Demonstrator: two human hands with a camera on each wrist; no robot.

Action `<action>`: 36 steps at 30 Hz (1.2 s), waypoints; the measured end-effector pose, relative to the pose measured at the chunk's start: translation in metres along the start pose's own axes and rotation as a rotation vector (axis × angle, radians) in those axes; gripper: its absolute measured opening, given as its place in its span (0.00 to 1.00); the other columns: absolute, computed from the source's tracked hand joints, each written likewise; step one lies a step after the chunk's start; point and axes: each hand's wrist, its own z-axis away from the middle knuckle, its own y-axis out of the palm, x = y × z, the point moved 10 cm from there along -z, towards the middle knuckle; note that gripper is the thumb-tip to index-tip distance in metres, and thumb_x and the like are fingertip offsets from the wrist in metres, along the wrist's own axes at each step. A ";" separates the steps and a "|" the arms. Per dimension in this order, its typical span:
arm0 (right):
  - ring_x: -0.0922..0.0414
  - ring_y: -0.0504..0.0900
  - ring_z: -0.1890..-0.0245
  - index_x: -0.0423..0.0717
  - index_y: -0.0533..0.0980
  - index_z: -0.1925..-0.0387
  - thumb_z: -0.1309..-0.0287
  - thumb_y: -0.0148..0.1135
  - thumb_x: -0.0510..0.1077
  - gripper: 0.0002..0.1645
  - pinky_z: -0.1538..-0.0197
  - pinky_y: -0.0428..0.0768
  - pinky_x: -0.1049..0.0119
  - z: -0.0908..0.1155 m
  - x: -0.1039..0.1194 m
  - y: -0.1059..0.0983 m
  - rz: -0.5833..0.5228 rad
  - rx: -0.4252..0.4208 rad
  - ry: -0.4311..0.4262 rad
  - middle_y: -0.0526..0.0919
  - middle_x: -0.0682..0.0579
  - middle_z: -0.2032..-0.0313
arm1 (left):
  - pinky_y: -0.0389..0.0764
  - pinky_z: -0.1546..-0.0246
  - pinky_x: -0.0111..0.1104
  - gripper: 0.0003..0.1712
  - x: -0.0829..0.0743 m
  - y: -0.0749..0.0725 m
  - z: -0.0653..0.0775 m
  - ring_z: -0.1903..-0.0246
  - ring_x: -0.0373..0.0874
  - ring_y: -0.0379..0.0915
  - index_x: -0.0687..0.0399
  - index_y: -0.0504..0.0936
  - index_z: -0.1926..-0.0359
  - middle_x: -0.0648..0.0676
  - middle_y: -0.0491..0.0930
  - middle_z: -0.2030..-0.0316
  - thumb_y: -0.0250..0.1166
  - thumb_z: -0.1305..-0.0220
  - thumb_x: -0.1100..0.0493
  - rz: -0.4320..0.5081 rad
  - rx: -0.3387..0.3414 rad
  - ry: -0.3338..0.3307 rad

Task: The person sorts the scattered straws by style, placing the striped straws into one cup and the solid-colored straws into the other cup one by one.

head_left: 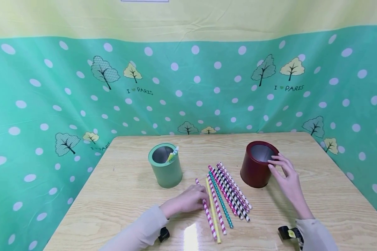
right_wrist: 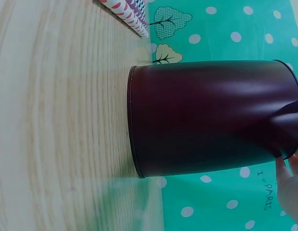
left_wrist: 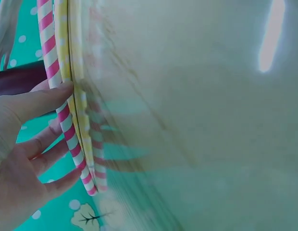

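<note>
A pink-and-white striped paper straw [head_left: 209,219] lies leftmost in a row on the table. My left hand [head_left: 191,199] pinches it near its far part. In the left wrist view the thumb [left_wrist: 57,94] is on one side of this striped straw [left_wrist: 67,127], the fingers on the other. Right beside it lies a yellow straw [head_left: 214,216]. My right hand [head_left: 287,179] is at the rim of a dark red can [head_left: 254,173], its fingers loosely bent. In the right wrist view the fingertips touch the red can [right_wrist: 206,118] near its rim.
Several more straws, striped and dotted, lie side by side, including a teal one [head_left: 221,198] and a black-and-white one [head_left: 235,198]. Left of them stands a green can [head_left: 168,172] with straw ends [head_left: 172,155] inside. A patterned green cloth [head_left: 207,87] hangs behind the wooden table [head_left: 125,167].
</note>
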 end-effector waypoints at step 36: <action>0.58 0.54 0.36 0.47 0.77 0.56 0.47 0.59 0.38 0.15 0.39 0.55 0.73 0.000 0.009 0.002 -0.070 0.006 -0.021 0.70 0.54 0.47 | 0.72 0.55 0.28 0.09 0.012 -0.061 -0.009 0.59 0.40 0.71 0.54 0.77 0.64 0.48 0.73 0.64 0.63 0.49 0.65 0.373 -0.308 -0.089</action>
